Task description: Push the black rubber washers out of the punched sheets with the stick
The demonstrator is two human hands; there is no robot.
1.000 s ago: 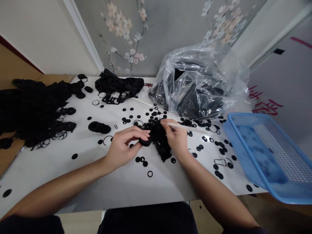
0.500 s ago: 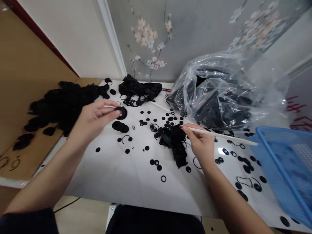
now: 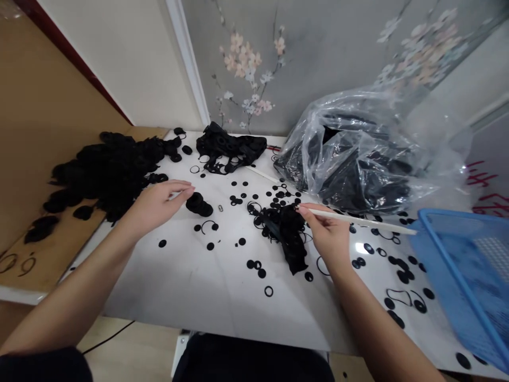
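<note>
Two hands (image 3: pixel 157 204) (image 3: pixel 328 236), one stick (image 3: pixel 358 218), fifty-odd washers (image 3: pixel 163 243)

My right hand (image 3: pixel 324 233) held a thin white stick (image 3: pixel 358 217) just beside a messy heap of black rubber scraps (image 3: pixel 286 233) in the middle of the table (image 3: pixel 191 297). My open left hand (image 3: pixel 157 204) was near a little stack of black rubber rings (image 3: pixel 198 205), not touching it.

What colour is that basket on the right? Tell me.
The plastic basket is blue; the head view shows it best.
</note>
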